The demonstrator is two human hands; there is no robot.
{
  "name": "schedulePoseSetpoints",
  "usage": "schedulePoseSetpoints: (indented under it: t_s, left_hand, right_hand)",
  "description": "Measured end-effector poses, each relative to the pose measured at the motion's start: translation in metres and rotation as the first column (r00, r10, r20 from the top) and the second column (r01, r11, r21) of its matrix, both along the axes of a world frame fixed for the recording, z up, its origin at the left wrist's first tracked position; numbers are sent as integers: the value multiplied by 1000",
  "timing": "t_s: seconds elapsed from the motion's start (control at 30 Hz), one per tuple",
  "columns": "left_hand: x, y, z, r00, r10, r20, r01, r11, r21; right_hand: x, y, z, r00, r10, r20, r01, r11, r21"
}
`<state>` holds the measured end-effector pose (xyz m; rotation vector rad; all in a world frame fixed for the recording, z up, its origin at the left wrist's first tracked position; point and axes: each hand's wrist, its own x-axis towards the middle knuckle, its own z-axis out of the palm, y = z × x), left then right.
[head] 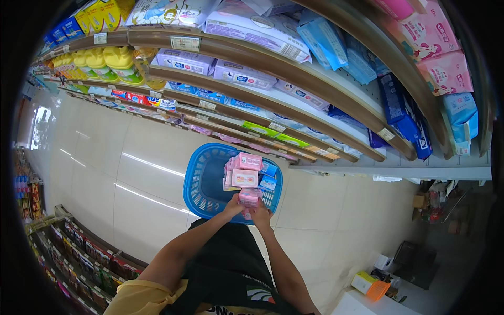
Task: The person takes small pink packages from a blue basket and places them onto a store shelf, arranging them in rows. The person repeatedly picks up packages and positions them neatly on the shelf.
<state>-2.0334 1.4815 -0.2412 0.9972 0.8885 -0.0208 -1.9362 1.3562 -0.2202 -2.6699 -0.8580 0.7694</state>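
Both of my hands are over the near side of a blue plastic basket (191,165). Between them they grip a pink packet (249,197), my left hand (233,206) at its left side and my right hand (261,214) at its lower right. Just beyond it in the basket, pink packs (245,178) are stacked in the right half. Small blue packs (268,182) lie to the right of that stack. The basket's left half shows its dark bottom. Part of another pink pack (247,214) peeks out below my hands.
Ahead rises a store shelf (236,47) with purple packs (246,74), yellow jugs (118,63) and pink packs (445,73) at the right. Behind me on the left stands a rack of pouches (90,252). An orange basket (378,290) sits at lower right. Pale tiles (315,212) cover the floor.
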Motion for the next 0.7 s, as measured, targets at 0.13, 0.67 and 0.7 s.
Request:
schedulePoseSetpoints:
  t_s: [0.13,0.67,0.7]
  left_hand:
    - [2,-7,14,997,42,-59,-37,996,78]
    - [-6,-33,251,986,163,21,-121,631,766]
    - [0,-30,265,981,176,77,-158,511,845]
  right_hand:
    - [5,2,18,995,37,-97,-31,998,63]
    - [75,2,244,949,309,-67,-193,733,652]
    - [78,5,258,941,311,-132,-155,746,647]
